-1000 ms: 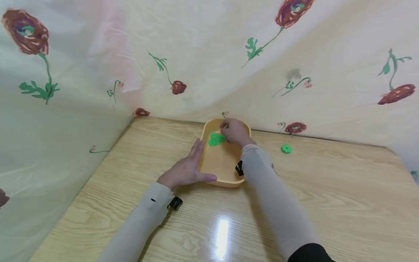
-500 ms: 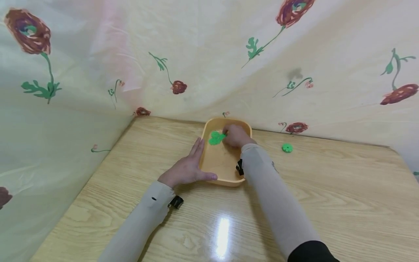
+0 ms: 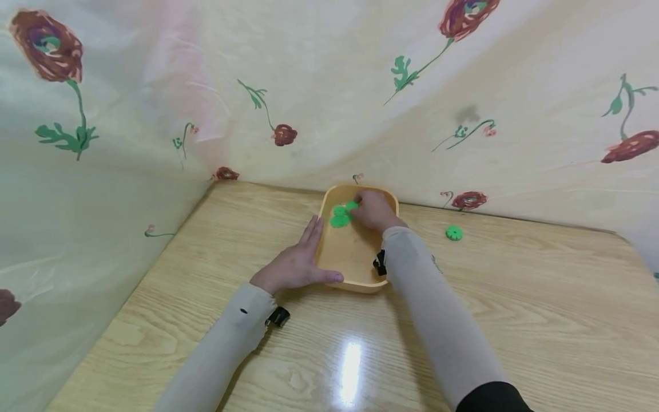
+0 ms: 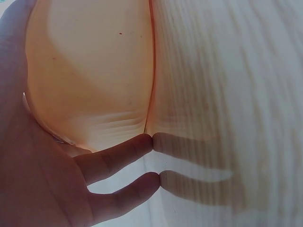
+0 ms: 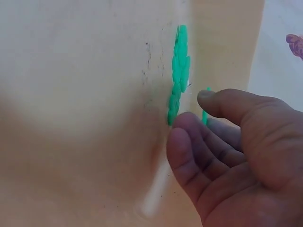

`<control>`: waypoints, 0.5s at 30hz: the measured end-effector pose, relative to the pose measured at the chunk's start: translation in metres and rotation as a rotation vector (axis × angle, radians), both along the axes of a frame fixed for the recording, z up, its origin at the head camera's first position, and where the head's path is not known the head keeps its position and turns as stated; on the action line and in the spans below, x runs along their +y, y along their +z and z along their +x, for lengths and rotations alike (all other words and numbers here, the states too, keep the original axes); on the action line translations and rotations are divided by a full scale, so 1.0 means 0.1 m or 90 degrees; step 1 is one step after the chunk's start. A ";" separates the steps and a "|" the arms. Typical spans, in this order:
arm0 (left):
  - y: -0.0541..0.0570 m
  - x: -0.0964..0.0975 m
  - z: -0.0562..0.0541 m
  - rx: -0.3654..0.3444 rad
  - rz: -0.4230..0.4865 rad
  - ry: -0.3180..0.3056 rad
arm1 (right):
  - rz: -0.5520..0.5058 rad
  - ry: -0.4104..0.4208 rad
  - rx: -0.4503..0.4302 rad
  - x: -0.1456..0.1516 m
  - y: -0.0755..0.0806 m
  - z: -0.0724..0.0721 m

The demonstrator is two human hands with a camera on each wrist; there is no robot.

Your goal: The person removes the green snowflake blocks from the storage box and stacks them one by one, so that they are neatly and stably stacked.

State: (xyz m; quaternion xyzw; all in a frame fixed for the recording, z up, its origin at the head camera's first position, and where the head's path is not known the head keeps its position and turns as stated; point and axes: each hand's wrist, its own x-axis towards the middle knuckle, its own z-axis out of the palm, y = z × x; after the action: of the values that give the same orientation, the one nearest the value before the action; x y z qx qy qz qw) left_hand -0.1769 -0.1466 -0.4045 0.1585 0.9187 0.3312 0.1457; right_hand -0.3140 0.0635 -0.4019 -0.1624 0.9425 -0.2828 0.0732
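Note:
My left hand (image 3: 294, 266) lies spread at the near left corner of a yellow plastic tray (image 3: 315, 252). Its straight fingers rest along the tray's side and the thumb is at the front rim. My right hand (image 3: 377, 210) reaches inside toward the far end. Between its thumb and fingers it pinches a green notched plastic disc (image 3: 352, 205), seen edge-on in the right wrist view as a thin green disc (image 5: 205, 116). Several flat green discs (image 3: 339, 221) lie on the tray floor, left of these fingertips; the right wrist view shows the green discs (image 5: 180, 61) overlapping in a row.
One more notched green disc (image 3: 454, 233) lies on the wooden table (image 3: 515, 297) to the right of the tray. A flower-patterned sheet (image 3: 319, 103) hangs close behind the tray's far rim and along the left side.
My right hand has dipped slightly into the tray, and a green disc now shows higher at its fingertips, apart from the others. The left hand keeps its place at the tray.

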 end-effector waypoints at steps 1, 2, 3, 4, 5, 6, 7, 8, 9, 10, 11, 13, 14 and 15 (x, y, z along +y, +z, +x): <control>0.00 0.00 0.00 -0.002 0.000 0.000 | -0.005 -0.003 0.000 0.00 0.00 0.00; 0.00 0.00 0.00 -0.002 -0.002 0.000 | -0.010 -0.005 0.000 0.00 0.01 0.01; 0.00 0.00 0.00 -0.003 -0.003 0.001 | -0.018 -0.008 -0.003 0.00 0.01 0.01; 0.00 0.00 0.00 -0.004 -0.003 0.000 | -0.025 -0.012 -0.006 0.00 0.01 0.01; 0.01 0.00 0.00 -0.004 -0.002 0.001 | -0.032 -0.014 -0.010 0.00 0.02 0.01; 0.01 0.00 0.01 -0.005 -0.003 0.001 | -0.041 -0.017 -0.016 0.00 0.02 0.01; 0.00 0.00 0.01 -0.005 -0.003 0.001 | -0.050 -0.019 -0.021 0.00 0.02 0.02; 0.00 0.00 0.01 -0.006 -0.003 0.002 | -0.059 -0.020 -0.026 0.00 0.02 0.02; 0.00 0.00 0.01 -0.006 -0.003 0.002 | -0.068 -0.021 -0.030 0.01 0.03 0.03; 0.00 0.00 0.01 -0.006 -0.003 0.002 | -0.074 -0.021 -0.032 0.01 0.03 0.03; 0.00 0.00 0.01 -0.006 -0.004 0.003 | -0.079 -0.021 -0.034 0.01 0.03 0.03; -0.01 0.00 0.01 -0.004 -0.005 0.003 | -0.087 -0.019 -0.035 0.01 0.02 0.03; -0.01 0.00 0.01 -0.002 -0.005 0.003 | -0.093 -0.020 -0.035 0.01 0.02 0.03; -0.01 0.00 0.01 -0.001 -0.006 0.003 | -0.100 -0.021 -0.037 0.00 0.02 0.03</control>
State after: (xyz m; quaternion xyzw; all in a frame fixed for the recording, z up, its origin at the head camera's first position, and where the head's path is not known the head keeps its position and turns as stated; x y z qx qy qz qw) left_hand -0.1759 -0.1469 -0.4052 0.1555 0.9205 0.3273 0.1464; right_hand -0.3111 0.0639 -0.3998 -0.1436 0.9176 -0.3614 0.0827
